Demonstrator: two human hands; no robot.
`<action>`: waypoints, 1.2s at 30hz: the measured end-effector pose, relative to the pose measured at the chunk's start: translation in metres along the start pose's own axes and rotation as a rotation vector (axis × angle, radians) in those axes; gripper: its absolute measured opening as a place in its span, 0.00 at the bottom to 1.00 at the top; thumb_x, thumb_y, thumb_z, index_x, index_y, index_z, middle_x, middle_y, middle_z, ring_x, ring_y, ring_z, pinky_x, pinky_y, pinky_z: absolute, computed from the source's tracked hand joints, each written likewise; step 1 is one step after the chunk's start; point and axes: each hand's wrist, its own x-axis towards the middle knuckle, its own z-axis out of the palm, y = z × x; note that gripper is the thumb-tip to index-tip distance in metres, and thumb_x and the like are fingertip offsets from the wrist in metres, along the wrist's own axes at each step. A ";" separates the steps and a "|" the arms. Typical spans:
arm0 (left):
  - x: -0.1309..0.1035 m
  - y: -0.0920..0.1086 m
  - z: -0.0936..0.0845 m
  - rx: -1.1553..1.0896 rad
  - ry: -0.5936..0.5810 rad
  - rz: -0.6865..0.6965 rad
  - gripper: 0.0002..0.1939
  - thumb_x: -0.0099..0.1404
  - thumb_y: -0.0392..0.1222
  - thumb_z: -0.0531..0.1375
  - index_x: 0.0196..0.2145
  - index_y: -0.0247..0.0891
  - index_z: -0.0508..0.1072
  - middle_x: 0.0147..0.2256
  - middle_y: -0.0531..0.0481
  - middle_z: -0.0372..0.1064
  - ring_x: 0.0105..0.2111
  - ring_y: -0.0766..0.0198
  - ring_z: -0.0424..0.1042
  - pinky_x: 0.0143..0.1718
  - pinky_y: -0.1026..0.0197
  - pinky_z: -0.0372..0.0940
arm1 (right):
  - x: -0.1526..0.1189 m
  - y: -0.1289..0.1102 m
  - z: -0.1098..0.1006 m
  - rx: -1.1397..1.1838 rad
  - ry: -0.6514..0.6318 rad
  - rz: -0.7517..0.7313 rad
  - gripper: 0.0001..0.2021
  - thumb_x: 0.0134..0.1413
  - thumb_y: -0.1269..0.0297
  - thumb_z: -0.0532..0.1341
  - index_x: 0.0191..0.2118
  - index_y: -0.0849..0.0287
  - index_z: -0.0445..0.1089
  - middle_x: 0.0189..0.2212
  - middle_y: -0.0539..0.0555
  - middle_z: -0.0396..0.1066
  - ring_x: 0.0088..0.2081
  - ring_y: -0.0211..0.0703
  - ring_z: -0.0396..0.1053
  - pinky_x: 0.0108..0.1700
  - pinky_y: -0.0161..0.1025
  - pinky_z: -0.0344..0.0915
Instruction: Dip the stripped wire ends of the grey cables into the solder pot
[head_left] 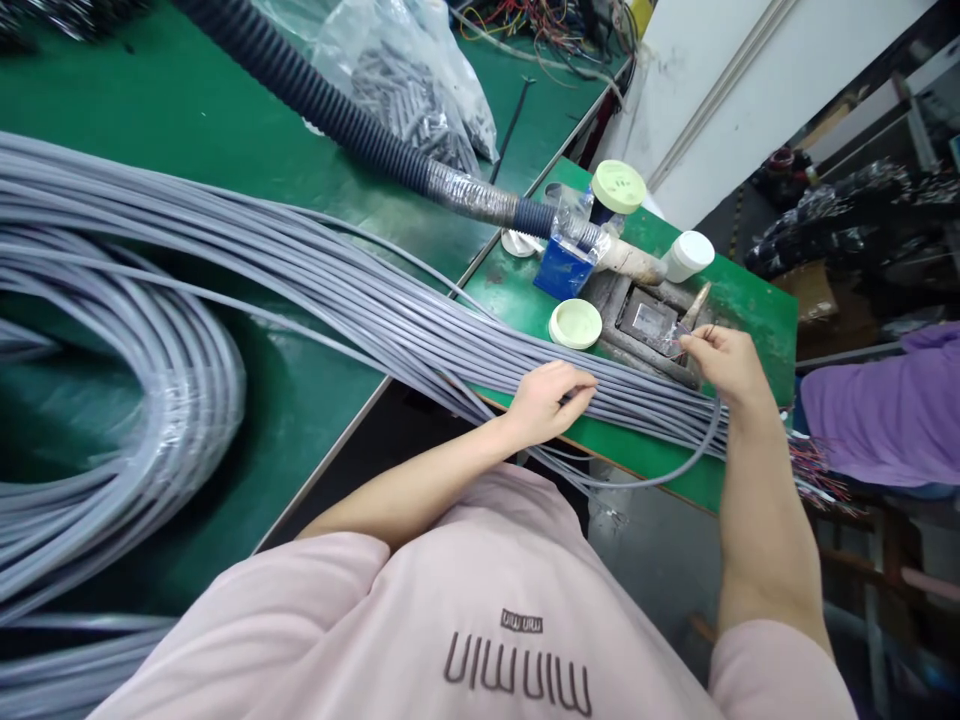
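My right hand (724,365) pinches the end of a grey cable (709,440), which loops down and back from it towards the bundle. The fine wires at its tip sit at the edge of a square solder pot (651,318) with a shiny silver surface. Whether the tip touches the solder, I cannot tell. My left hand (551,402) rests against the near side of the long bundle of grey cables (420,310), thumb and loosely bent fingers apart, with nothing visible in them. At the bundle's right end, coloured wire ends (821,475) stick out past the bench.
A ribbed black hose (322,100) reaches to the pot beside a blue box (564,268). Around it stand a pale lid (576,324), a yellow-lidded jar (618,187) and a white tub (688,255). Coiled cables (187,400) lie left. A person in a purple sleeve (885,405) is at right.
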 end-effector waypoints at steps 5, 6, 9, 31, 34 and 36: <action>-0.003 -0.005 0.004 0.190 -0.081 0.084 0.09 0.68 0.40 0.55 0.36 0.37 0.74 0.29 0.50 0.74 0.30 0.65 0.68 0.34 0.60 0.58 | 0.043 0.022 0.001 -0.252 -0.052 -0.012 0.14 0.45 0.55 0.62 0.22 0.61 0.66 0.15 0.45 0.56 0.20 0.33 0.52 0.24 0.34 0.47; -0.004 -0.005 0.005 0.203 -0.092 0.091 0.09 0.68 0.40 0.54 0.36 0.38 0.74 0.30 0.50 0.74 0.30 0.66 0.68 0.34 0.60 0.57 | 0.049 0.025 0.002 -0.297 -0.055 -0.015 0.14 0.45 0.55 0.61 0.21 0.61 0.67 0.14 0.45 0.56 0.20 0.33 0.52 0.24 0.34 0.46; -0.005 -0.006 0.005 0.217 -0.112 0.105 0.09 0.68 0.41 0.54 0.37 0.39 0.74 0.31 0.51 0.75 0.31 0.66 0.68 0.34 0.59 0.56 | 0.061 0.031 0.007 -0.423 -0.077 0.017 0.13 0.44 0.56 0.61 0.21 0.62 0.68 0.14 0.45 0.55 0.21 0.34 0.52 0.25 0.35 0.46; -0.005 -0.010 0.005 0.200 -0.120 0.105 0.08 0.68 0.41 0.55 0.37 0.39 0.74 0.31 0.51 0.75 0.31 0.67 0.68 0.33 0.59 0.55 | 0.080 0.028 0.014 -0.699 -0.094 0.006 0.12 0.47 0.57 0.61 0.23 0.61 0.71 0.18 0.50 0.62 0.25 0.39 0.60 0.27 0.36 0.51; -0.002 -0.007 0.003 0.148 -0.172 0.049 0.11 0.68 0.43 0.54 0.38 0.39 0.75 0.32 0.49 0.75 0.32 0.65 0.69 0.35 0.58 0.57 | 0.061 0.022 0.004 -0.475 -0.031 -0.017 0.14 0.47 0.55 0.62 0.23 0.62 0.70 0.16 0.48 0.60 0.21 0.36 0.56 0.24 0.35 0.49; 0.004 0.006 -0.005 -0.024 -0.238 -0.014 0.13 0.69 0.45 0.52 0.38 0.39 0.76 0.33 0.47 0.76 0.34 0.65 0.71 0.38 0.58 0.61 | 0.037 0.012 -0.005 -0.267 -0.017 -0.002 0.14 0.48 0.54 0.63 0.26 0.62 0.71 0.16 0.48 0.61 0.20 0.35 0.56 0.23 0.35 0.50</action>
